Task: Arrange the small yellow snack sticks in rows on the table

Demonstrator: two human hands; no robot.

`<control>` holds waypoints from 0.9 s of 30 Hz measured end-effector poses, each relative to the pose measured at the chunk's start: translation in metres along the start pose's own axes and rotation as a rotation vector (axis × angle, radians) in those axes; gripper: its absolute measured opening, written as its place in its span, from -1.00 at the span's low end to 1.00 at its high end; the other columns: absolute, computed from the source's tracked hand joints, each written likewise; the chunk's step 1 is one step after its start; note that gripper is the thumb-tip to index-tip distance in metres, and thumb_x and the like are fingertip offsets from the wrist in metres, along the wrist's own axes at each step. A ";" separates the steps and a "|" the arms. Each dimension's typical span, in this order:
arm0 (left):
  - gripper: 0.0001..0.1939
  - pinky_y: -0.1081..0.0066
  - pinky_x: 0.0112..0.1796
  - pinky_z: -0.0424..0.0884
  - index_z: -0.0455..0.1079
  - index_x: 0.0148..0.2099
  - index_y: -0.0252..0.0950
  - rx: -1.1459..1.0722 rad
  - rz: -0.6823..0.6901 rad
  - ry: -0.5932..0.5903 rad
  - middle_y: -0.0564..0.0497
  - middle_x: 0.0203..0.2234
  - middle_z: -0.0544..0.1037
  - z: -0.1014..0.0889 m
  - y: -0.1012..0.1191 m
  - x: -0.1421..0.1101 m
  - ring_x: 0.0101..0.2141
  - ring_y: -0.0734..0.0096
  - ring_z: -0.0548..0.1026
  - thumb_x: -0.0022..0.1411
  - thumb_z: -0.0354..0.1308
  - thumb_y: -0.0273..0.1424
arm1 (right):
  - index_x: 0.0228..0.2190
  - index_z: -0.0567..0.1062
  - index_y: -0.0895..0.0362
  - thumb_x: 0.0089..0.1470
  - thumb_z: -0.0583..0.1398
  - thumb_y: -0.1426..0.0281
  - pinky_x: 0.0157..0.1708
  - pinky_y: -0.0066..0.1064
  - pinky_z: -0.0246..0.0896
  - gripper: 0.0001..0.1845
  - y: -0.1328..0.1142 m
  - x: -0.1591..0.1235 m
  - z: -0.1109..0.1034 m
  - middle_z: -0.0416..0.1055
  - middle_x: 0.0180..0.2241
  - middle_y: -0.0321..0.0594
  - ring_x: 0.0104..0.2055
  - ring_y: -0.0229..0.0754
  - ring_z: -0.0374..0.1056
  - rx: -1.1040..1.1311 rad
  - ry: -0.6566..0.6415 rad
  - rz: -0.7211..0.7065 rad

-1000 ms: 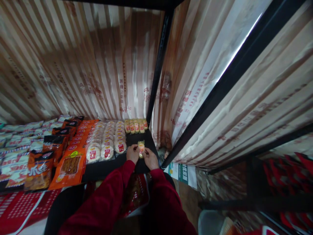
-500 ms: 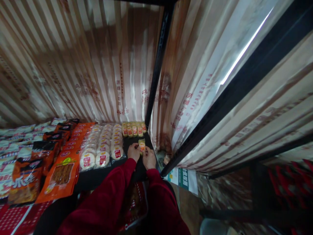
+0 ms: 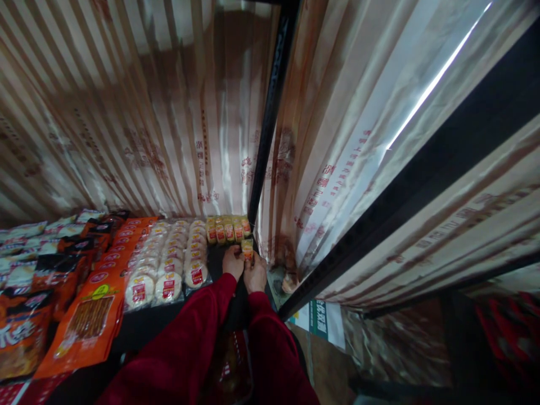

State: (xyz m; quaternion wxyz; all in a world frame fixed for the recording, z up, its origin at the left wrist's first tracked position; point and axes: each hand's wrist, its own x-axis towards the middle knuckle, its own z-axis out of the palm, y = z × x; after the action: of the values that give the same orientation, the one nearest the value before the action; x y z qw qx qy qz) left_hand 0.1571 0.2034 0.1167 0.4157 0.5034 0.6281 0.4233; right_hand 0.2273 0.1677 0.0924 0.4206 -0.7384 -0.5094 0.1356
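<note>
My left hand [image 3: 233, 261] and my right hand [image 3: 255, 274] both pinch one small yellow snack packet [image 3: 247, 248] with a red label. They hold it over the black table [image 3: 139, 332], just in front of a row of the same yellow packets [image 3: 226, 230] at the table's far right corner. Both sleeves are dark red. The fingers of both hands are closed on the packet's edges.
Rows of round white cakes in clear wrap [image 3: 169, 264] lie left of my hands. Orange packets [image 3: 90, 315] and dark orange bags [image 3: 21, 332] lie further left. A black post [image 3: 265, 140] and striped curtains [image 3: 139, 112] close the back and right.
Both hands have carried the yellow packet away from me, toward the row of yellow packets at the back. The view has shifted, with the table's goods now lower and further left.
</note>
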 end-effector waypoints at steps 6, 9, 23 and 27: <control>-0.65 0.50 -0.19 0.36 0.31 -0.06 -0.40 -0.063 -0.055 -0.013 -0.13 -0.23 0.52 0.013 -0.002 0.012 -0.25 0.46 0.48 0.05 0.06 -0.62 | 0.03 0.30 0.25 0.01 -0.01 0.44 -0.03 -0.22 0.11 -0.50 -0.002 0.007 0.006 0.25 -0.10 0.08 -0.04 0.02 0.20 0.007 0.010 0.013; -0.66 0.50 -0.22 0.37 0.32 -0.08 -0.37 -0.091 -0.056 0.000 -0.10 -0.25 0.53 0.018 -0.007 0.020 -0.27 0.46 0.50 0.04 0.06 -0.62 | 0.08 0.23 0.24 0.01 -0.01 0.43 -0.01 -0.18 0.10 -0.45 -0.002 0.010 0.010 0.24 -0.07 0.09 -0.01 0.03 0.19 0.031 0.020 0.014; -0.78 0.47 -0.20 0.35 0.39 -0.27 -0.31 -0.091 0.048 -0.042 -0.05 -0.31 0.54 0.035 -0.015 0.046 -0.29 0.45 0.49 0.05 -0.01 -0.60 | 0.15 0.05 0.27 0.04 -0.03 0.42 0.11 -0.16 -0.04 -0.38 0.003 0.025 0.030 0.09 0.11 0.13 0.18 -0.02 0.00 0.175 0.076 -0.001; -0.80 0.48 -0.21 0.36 0.40 -0.30 -0.29 -0.118 0.021 -0.053 0.01 -0.37 0.55 0.038 -0.012 0.053 -0.29 0.46 0.49 0.03 0.03 -0.60 | 0.12 0.08 0.28 0.03 -0.02 0.40 0.11 -0.20 -0.03 -0.41 0.005 0.029 0.035 0.11 0.09 0.13 0.15 -0.05 0.04 0.228 0.090 -0.038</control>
State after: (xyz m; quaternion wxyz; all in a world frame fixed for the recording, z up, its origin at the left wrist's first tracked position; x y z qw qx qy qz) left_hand 0.1814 0.2586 0.0887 0.4565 0.4957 0.5856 0.4505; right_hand 0.2219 0.2091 0.0740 0.5268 -0.6814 -0.4850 0.1512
